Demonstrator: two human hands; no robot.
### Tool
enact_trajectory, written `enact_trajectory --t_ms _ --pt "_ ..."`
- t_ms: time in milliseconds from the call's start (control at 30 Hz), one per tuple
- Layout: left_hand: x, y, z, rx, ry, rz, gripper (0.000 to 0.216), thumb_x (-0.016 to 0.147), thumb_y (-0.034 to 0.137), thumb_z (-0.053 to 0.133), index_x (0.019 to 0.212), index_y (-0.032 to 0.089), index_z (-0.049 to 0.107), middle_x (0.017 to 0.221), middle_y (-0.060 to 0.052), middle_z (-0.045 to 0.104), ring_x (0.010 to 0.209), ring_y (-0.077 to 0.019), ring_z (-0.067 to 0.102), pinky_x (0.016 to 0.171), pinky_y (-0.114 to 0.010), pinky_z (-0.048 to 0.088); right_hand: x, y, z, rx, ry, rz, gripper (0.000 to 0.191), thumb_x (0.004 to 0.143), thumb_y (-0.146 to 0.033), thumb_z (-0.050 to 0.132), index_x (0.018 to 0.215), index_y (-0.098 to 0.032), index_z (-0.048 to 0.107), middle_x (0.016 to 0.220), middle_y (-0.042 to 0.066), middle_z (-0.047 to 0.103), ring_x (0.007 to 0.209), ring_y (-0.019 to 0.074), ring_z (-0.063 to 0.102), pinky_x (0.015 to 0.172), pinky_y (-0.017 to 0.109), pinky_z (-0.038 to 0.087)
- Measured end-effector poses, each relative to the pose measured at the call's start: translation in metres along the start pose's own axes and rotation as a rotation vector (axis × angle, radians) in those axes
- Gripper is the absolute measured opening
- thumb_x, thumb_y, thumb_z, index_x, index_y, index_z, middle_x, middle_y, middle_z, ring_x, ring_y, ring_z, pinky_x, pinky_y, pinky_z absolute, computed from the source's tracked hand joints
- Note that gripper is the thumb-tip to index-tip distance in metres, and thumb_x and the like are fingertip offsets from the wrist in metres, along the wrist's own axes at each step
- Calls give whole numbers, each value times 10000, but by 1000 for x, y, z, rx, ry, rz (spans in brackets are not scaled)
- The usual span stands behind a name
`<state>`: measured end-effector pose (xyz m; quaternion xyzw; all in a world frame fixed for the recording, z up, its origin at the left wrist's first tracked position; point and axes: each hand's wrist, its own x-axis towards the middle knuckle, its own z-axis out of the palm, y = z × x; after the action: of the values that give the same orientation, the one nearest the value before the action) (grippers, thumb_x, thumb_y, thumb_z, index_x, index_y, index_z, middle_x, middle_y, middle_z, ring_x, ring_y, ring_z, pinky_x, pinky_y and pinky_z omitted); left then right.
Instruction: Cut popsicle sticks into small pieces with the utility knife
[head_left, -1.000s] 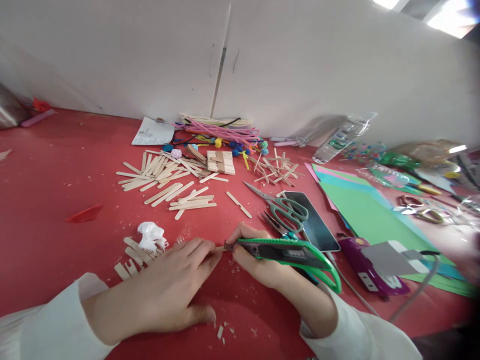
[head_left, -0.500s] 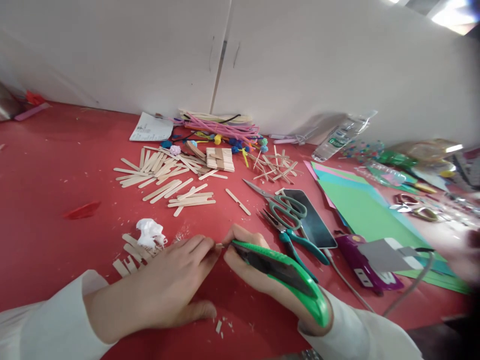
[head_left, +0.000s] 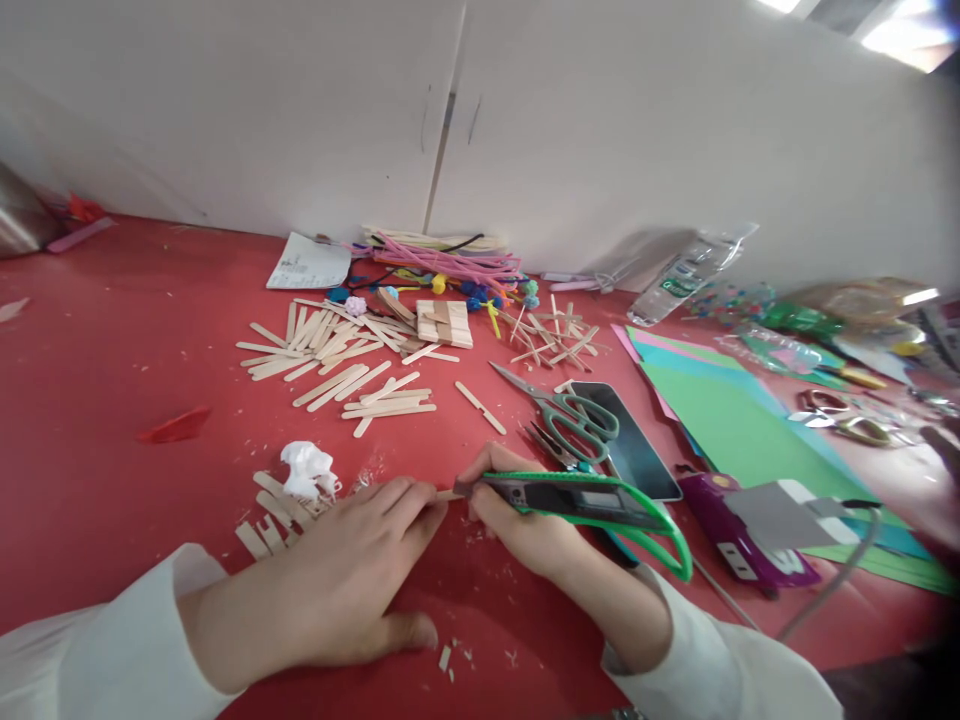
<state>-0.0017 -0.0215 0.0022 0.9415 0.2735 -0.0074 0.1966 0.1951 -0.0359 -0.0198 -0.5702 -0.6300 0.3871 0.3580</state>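
Observation:
My right hand [head_left: 525,535] grips a green and black utility knife [head_left: 592,502] near its front, with the handle lying back over my wrist. The knife's blade end meets the tip of a wooden craft stick [head_left: 448,495]. Flat on the tabletop, my left hand [head_left: 349,570] pins that stick under its fingers, thumb stretched out to the side; most of the stick is hidden. Beside my left hand lie several cut craft sticks [head_left: 255,540] and a crumpled white tissue [head_left: 307,468]. Small wood chips [head_left: 445,657] are scattered near my left thumb.
Behind my hands are loose craft sticks [head_left: 315,335], a bundle of pipe cleaners [head_left: 450,257] and scissors [head_left: 577,425] resting partly on a phone [head_left: 641,450]. Farther right lie coloured paper [head_left: 720,420], a purple device [head_left: 757,550] with a cable, and a plastic bottle [head_left: 679,280].
My right hand has turned the utility knife from steeply slanted to nearly level, its blade end now on the stick's tip. The left hand stays on the stick; the view has shifted slightly.

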Motion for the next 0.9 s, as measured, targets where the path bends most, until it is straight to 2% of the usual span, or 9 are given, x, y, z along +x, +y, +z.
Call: enact_trajectory --t_ms 167,400,500,700,900 --pt "-2 -2 2 -20 24 0 714 711 509 602 1309 171 409 1259 -141 479 1142 -303 442 959 -434 369 1 1 -1 -34 -26 5 71 741 -177 473 745 -199 541 557 -47 546 474 96 475 475 221 390" --pt "0 -1 0 -38 34 11 691 707 486 612 1282 142 441 1218 -156 501 1104 -314 463 932 -458 390 2 0 -2 -79 -31 -85 56 730 -169 479 731 -199 526 590 -49 522 492 90 437 476 215 363" --pt "1 0 -1 -28 26 12 683 713 456 617 1287 136 430 1213 -159 499 1100 -316 465 929 -458 393 3 -6 -3 -132 -47 -127 69 718 -153 470 698 -201 515 595 -48 523 505 87 446 479 203 359" --pt "1 3 -2 6 -1 -1 664 692 447 647 1249 135 464 1187 -162 503 1084 -316 471 922 -450 398 5 -23 -3 -205 -112 -118 76 704 -152 465 676 -214 501 595 -38 538 526 105 481 504 213 387" --pt "1 1 -1 -12 2 -13 674 706 474 618 1278 163 446 1263 -154 477 1141 -322 445 943 -468 382 1 -4 0 -58 -5 -61 81 722 -157 461 703 -206 523 553 -55 503 501 98 463 490 214 377"
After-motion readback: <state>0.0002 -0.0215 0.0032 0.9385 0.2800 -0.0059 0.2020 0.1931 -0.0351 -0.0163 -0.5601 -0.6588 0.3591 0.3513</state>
